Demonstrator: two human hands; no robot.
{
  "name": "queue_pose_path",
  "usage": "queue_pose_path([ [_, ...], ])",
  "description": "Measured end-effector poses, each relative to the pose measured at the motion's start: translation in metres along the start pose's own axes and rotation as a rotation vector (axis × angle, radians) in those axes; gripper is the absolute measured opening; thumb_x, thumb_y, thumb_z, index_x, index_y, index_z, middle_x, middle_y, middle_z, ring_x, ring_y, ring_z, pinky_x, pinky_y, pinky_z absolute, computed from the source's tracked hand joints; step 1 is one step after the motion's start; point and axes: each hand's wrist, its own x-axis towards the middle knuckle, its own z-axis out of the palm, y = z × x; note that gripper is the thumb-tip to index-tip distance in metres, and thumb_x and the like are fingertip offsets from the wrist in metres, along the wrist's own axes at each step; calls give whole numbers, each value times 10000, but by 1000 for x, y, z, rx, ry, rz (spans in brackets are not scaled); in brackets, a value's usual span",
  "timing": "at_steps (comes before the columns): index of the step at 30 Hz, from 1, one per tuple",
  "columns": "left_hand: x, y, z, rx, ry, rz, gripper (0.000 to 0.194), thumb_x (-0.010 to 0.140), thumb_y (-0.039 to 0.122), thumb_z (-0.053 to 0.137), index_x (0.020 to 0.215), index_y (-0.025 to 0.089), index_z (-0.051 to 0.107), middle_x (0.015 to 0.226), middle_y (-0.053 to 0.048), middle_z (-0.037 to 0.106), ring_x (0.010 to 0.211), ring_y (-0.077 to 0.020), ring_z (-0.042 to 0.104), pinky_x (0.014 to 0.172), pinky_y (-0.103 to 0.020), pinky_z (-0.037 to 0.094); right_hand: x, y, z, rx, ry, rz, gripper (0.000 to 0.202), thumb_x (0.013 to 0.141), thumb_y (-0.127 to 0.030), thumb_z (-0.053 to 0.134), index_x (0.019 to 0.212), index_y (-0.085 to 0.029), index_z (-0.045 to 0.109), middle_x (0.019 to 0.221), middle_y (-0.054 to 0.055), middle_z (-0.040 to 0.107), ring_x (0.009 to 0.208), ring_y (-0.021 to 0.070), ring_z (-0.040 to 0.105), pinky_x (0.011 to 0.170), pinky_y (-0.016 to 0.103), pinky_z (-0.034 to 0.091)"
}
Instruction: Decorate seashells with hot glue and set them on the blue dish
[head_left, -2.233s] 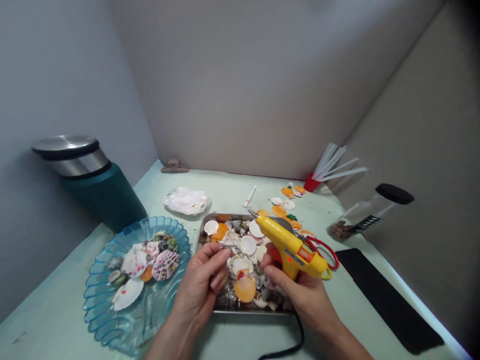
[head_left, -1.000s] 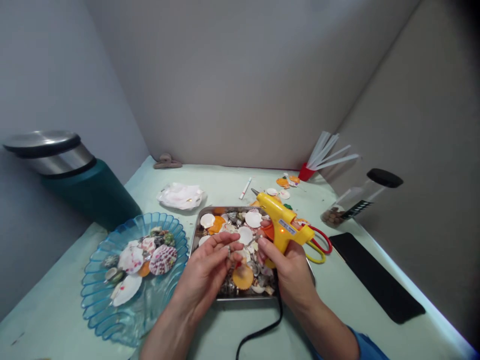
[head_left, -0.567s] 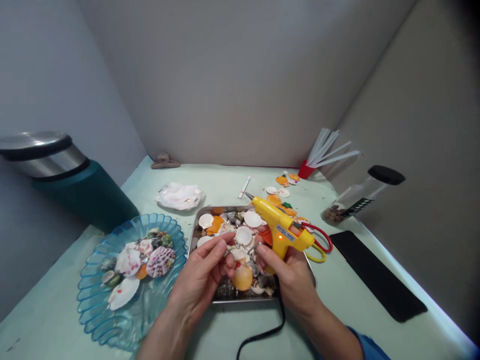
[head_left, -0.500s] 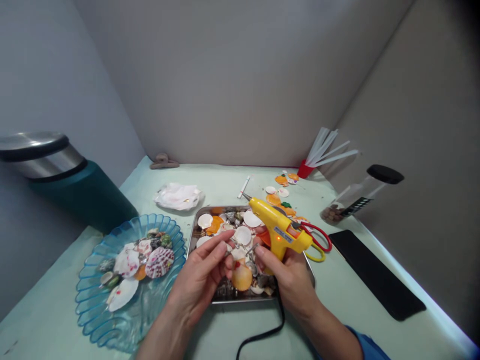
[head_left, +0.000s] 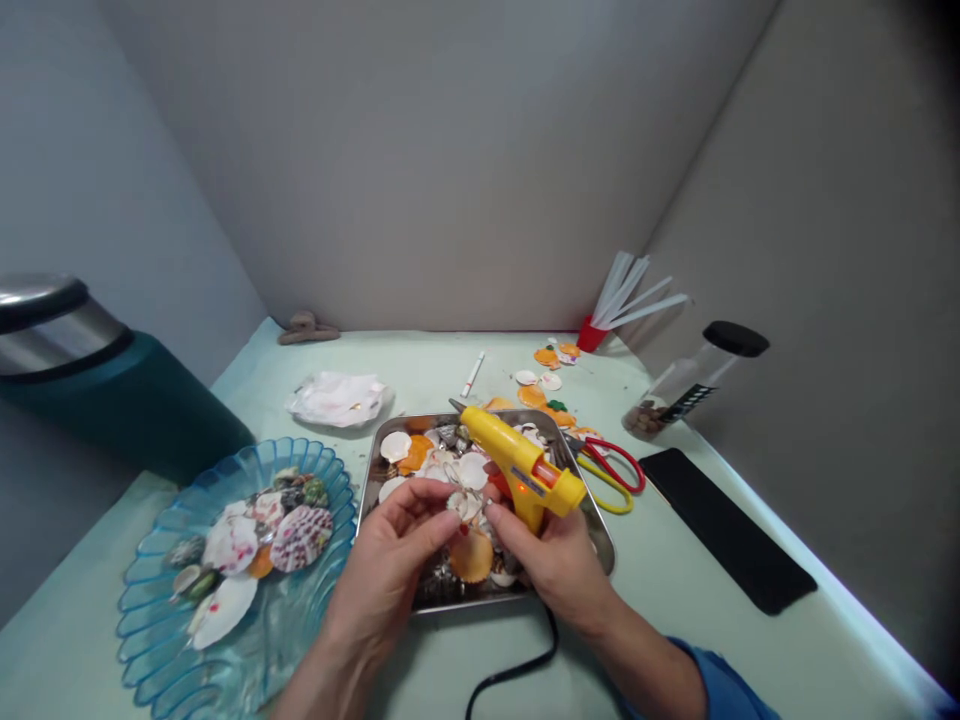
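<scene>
My right hand [head_left: 566, 565] is wrapped round the handle of a yellow hot glue gun [head_left: 510, 452]. Its nozzle points up and to the left, and a small orange light glows on its side. The thumb tip of that hand also meets something small. Opposite it, my left hand [head_left: 401, 545] pinches a tiny item between thumb and fingertips, too small to make out. Both hands are over a metal tray [head_left: 480, 604] full of seashells. Below the fingertips lies an orange scallop shell [head_left: 471, 556], while a white shell [head_left: 473, 470] shows just above them.
A blue scalloped plate [head_left: 161, 600] with shells stands left, near a teal bottle [head_left: 135, 405]. Farther back lies a crumpled white packet [head_left: 337, 398]. Scissors [head_left: 615, 475], a black phone-like slab [head_left: 731, 530], a clear jar [head_left: 690, 385] and a red cup [head_left: 591, 334] of glue sticks are right.
My hands have come closer together over the tray, their fingertips now nearly meeting. The glue gun has shifted left and slightly down. The whole view has slid a little to the left.
</scene>
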Motion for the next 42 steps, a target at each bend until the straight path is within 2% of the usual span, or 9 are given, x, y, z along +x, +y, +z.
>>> queue_pose_path([
  [12,1,-4,-2,140,-22,13,255,616,259,838,825,174,719,789,-32,716,709,-137,633,663,-218,492,1,15,-3,-70,-123,-9,143,765,-213,676,895,-186,624,791,19,691,711,175,674,671,278,582],
  [20,4,-7,-3,207,-21,34,253,624,269,833,816,167,703,783,-35,702,710,-136,620,662,-220,487,1,18,-3,-68,-139,-1,151,778,-210,677,917,-185,625,811,14,685,747,175,670,721,291,568],
  [29,3,-7,-2,201,31,27,291,585,293,854,803,163,710,735,-28,700,672,-128,615,638,-215,483,0,15,-2,-51,-127,7,126,767,-243,707,858,-172,656,790,18,684,716,171,645,676,275,554],
  [35,4,-2,2,52,64,-3,314,590,302,850,828,153,710,725,-17,681,610,-109,606,621,-222,495,3,3,-1,-12,-45,115,277,710,-404,754,783,-148,680,542,-21,610,424,111,519,417,231,471],
  [38,3,3,3,-69,61,-15,332,624,301,833,884,141,703,734,-12,661,580,-88,583,605,-215,500,6,-1,-7,9,8,92,336,698,-413,762,881,-139,696,643,14,677,427,97,502,403,224,449],
  [40,3,5,3,-146,42,-34,327,656,305,815,910,138,694,703,-6,637,562,-84,567,569,-206,495,8,0,-14,-10,-15,75,306,707,-410,757,839,-138,709,548,-14,628,399,89,464,379,217,416],
  [42,4,6,2,-210,21,-49,306,683,311,798,910,137,688,675,-3,621,531,-77,544,516,-193,482,9,1,-21,-11,-96,48,275,731,-375,749,899,-159,724,543,-23,622,431,108,497,426,237,461],
])
